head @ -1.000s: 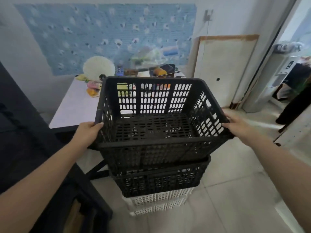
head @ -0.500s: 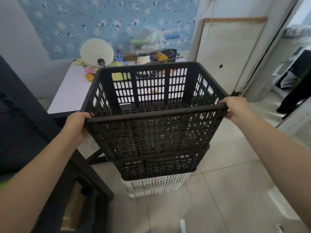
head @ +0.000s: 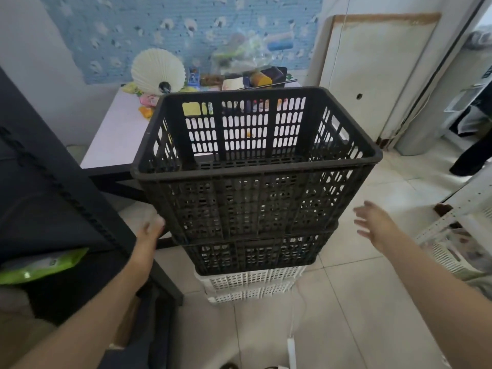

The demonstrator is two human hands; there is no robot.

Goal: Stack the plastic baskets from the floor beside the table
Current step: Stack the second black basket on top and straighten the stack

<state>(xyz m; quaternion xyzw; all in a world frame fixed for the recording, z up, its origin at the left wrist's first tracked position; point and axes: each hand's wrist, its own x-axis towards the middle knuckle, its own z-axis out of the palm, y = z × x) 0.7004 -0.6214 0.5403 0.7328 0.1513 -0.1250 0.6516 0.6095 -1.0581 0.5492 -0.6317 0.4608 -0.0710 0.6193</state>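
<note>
A tall black plastic basket (head: 253, 198) sits nested on top of a second black basket (head: 253, 255), which rests on white baskets (head: 250, 284) stacked on the floor. The stack stands beside the white table (head: 117, 134). My left hand (head: 150, 230) is low at the top basket's left lower corner, fingers loosely curled, holding nothing. My right hand (head: 372, 222) hovers to the right of the stack, fingers spread, apart from it.
A dark cabinet (head: 53, 198) with a green packet (head: 40, 267) is at my left. Clutter and a white paper fan (head: 158, 70) sit at the table's back. Another white basket (head: 450, 254) lies on the floor at right, near a white board (head: 372, 70) leaning on the wall.
Both hands have let go of the top black basket's rim and dropped away from it. The basket now rests on the stack.
</note>
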